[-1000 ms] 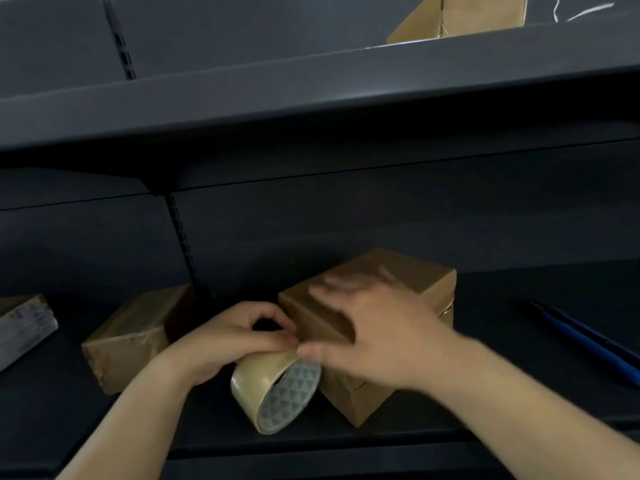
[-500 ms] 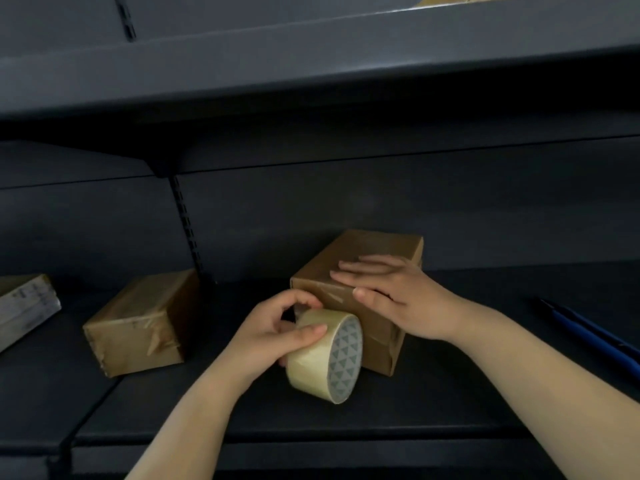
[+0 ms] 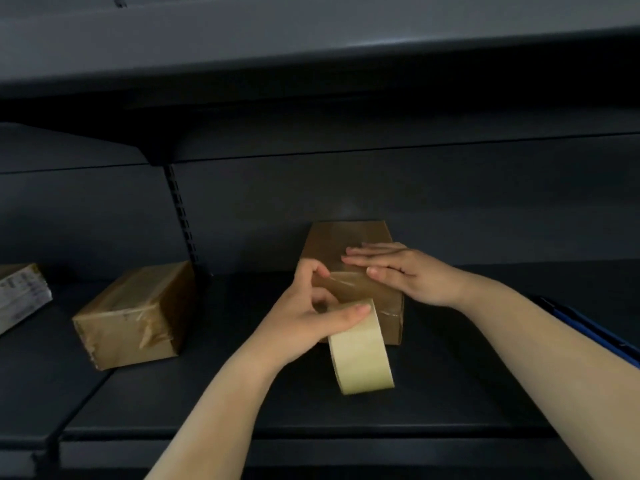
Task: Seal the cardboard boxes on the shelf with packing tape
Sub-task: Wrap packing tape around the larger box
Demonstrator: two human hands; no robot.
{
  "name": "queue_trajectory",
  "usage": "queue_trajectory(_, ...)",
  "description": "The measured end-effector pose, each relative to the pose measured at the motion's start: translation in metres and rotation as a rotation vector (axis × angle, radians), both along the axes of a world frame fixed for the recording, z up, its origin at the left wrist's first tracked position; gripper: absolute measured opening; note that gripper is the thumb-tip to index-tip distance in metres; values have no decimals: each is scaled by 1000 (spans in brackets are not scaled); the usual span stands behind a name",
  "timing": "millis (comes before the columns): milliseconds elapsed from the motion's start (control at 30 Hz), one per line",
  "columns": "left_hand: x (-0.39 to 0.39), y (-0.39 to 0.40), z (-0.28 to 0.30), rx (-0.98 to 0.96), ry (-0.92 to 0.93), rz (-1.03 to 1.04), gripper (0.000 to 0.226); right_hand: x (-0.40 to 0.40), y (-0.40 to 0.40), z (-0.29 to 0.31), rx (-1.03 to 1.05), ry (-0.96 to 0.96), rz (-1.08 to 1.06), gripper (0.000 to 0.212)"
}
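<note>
The box sits on the dark shelf, close to the back panel. The right hand lies flat on its top, fingers straight, pressing down. The left hand grasps the tape roll in front of the box, thumb over the roll's outer face, fingers curled into the core. A taped second box stands well apart to the left. A blue object lies at the right edge.
</note>
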State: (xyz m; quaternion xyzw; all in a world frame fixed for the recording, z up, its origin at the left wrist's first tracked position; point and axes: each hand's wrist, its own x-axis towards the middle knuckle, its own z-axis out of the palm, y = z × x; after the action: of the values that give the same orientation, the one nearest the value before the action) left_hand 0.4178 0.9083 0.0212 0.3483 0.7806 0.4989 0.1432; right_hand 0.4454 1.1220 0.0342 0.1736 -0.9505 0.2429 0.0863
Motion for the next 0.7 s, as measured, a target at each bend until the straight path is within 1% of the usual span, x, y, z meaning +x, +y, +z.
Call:
queue_trajectory(67,1,1,-1,-10,29,5,65,0,1,1,-3,-7,1,38)
queue_trajectory(167,0,0,0,-46,74,13,75,0,1,1,-8,-5,-7,35)
queue_trajectory(267,-1,2,3,-94,65,-60,71,1,2,-1,-10,2,-13,35)
queue_trajectory(367,-8,1,8,-117,12,-114,75,1,2,-1,-16,1,-11,36)
queue_trajectory(467,-10,1,12,-253,35,-137,72,2,2,0,-21,-3,-24,36)
queue_trajectory(500,-9,2,12,-295,40,-143,69,3,2,1,-25,-11,-35,36)
queue_trajectory(600,-7,6,11,-303,23,-161,72,7,-2,5,0,-37,-78,39)
queue_trajectory(700,-6,6,11,-301,43,-144,73,18,-7,7,47,-7,-203,43)
